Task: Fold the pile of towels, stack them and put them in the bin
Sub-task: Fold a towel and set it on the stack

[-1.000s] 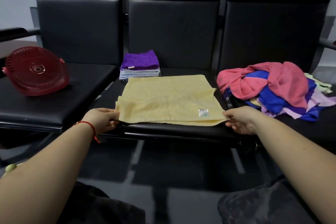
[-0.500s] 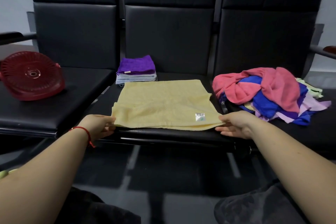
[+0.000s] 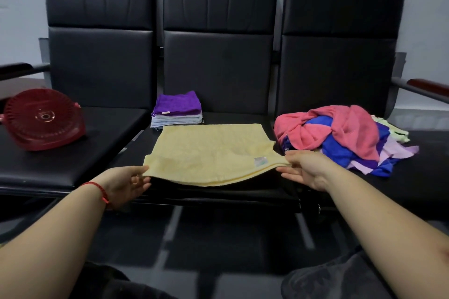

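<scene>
On the middle black padded seat: one pale yellow terry towel, half-folded, its near corners pinched by the left hand and right hand. At 11 o'clock, a folded stack topped by purple microfibre. At 2 o'clock, an unfolded pink-and-blue heap remains. At 9 o'clock, the red ribbed plastic bin, tipped over, unfilled.

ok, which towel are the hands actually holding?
The yellow towel, spread on the middle seat; left hand and right hand pinch its near corners. The purple one tops the folded stack; others lie heaped.
</scene>
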`<state>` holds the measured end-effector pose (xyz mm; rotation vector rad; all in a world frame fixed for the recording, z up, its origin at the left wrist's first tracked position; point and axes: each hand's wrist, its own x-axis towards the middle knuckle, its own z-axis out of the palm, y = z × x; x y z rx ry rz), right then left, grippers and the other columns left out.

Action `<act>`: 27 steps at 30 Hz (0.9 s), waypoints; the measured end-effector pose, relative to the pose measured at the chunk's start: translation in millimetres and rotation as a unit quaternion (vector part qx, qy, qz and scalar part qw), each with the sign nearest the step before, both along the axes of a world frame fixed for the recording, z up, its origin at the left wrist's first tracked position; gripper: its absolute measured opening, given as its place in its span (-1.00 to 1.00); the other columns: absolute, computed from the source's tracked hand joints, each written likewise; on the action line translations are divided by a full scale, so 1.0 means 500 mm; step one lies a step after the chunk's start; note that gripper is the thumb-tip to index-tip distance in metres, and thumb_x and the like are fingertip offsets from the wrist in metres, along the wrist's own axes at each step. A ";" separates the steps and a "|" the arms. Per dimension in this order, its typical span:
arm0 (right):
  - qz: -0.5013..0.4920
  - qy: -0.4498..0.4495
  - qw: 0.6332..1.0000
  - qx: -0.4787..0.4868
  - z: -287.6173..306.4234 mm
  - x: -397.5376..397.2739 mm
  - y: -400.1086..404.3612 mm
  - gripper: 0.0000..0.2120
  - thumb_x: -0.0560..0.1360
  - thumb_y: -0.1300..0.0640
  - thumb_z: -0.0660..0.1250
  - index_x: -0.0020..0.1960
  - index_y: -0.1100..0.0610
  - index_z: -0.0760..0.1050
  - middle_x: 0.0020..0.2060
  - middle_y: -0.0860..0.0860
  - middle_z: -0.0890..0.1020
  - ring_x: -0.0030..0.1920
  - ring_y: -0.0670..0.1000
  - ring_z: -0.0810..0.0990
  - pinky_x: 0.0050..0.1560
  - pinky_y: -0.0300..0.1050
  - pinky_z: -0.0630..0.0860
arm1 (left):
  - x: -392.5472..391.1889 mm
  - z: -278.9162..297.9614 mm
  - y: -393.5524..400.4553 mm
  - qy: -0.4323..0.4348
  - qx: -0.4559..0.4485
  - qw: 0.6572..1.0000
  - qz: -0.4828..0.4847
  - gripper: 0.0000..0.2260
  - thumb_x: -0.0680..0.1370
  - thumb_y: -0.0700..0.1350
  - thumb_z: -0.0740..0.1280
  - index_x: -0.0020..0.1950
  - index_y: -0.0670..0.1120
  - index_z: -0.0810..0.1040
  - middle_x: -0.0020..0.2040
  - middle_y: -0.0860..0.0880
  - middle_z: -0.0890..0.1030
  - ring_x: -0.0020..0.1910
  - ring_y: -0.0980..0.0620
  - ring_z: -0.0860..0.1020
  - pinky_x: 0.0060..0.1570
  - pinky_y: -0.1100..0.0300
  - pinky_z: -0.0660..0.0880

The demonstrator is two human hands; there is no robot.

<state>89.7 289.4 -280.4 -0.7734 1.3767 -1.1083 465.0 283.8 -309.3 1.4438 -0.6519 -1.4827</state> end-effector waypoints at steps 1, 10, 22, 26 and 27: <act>0.000 -0.004 1.000 -0.013 0.008 -0.002 0.006 -0.80 0.61 0.34 0.11 0.19 0.19 0.38 -0.10 0.15 0.60 -0.42 0.00 0.67 -0.42 -0.17 0.61 | -0.004 0.007 0.002 0.000 -0.013 1.000 0.008 -0.87 0.60 -0.23 0.23 -0.14 -0.22 0.46 -0.29 -0.07 0.38 -0.30 0.07 0.41 -0.57 0.32 0.50; 0.004 -0.120 0.987 -0.105 0.095 -0.006 0.058 -0.89 0.60 0.24 0.21 -0.02 0.16 0.51 -0.36 0.04 0.69 -0.35 -0.04 0.69 -0.36 -0.20 0.62 | -0.013 0.099 0.032 0.063 -0.148 0.983 0.089 -0.91 0.58 -0.13 0.28 -0.12 -0.08 0.49 -0.32 0.02 0.43 -0.62 0.25 0.44 -0.52 0.43 0.46; 0.083 -0.315 0.889 -0.321 0.245 0.016 0.128 -0.67 -0.05 0.16 0.65 -0.31 0.08 0.68 -0.18 0.07 0.71 -0.10 0.06 0.71 -0.03 0.12 0.61 | -0.024 0.246 0.119 0.320 -0.356 0.878 0.026 -0.70 0.23 -0.20 0.58 -0.08 -0.04 0.67 -0.14 0.06 0.65 -0.23 0.19 0.65 -0.15 0.33 0.59; 0.073 -0.214 0.951 -0.212 0.200 0.016 0.118 -0.77 0.02 0.12 0.59 -0.33 0.10 0.68 -0.20 0.08 0.70 -0.19 0.04 0.71 -0.23 0.01 0.65 | -0.030 0.217 0.105 0.234 -0.286 0.924 0.100 -0.93 0.58 -0.18 0.27 -0.04 -0.07 0.55 -0.25 0.04 0.61 -0.34 0.20 0.63 -0.24 0.36 0.58; 0.068 -0.198 0.959 -0.189 0.192 0.011 0.116 -0.75 0.03 0.13 0.59 -0.30 0.11 0.68 -0.21 0.08 0.70 -0.19 0.04 0.72 -0.22 0.03 0.65 | -0.024 0.209 0.101 0.207 -0.276 0.933 0.103 -0.93 0.58 -0.19 0.27 -0.04 -0.10 0.54 -0.28 0.02 0.62 -0.35 0.19 0.63 -0.27 0.36 0.58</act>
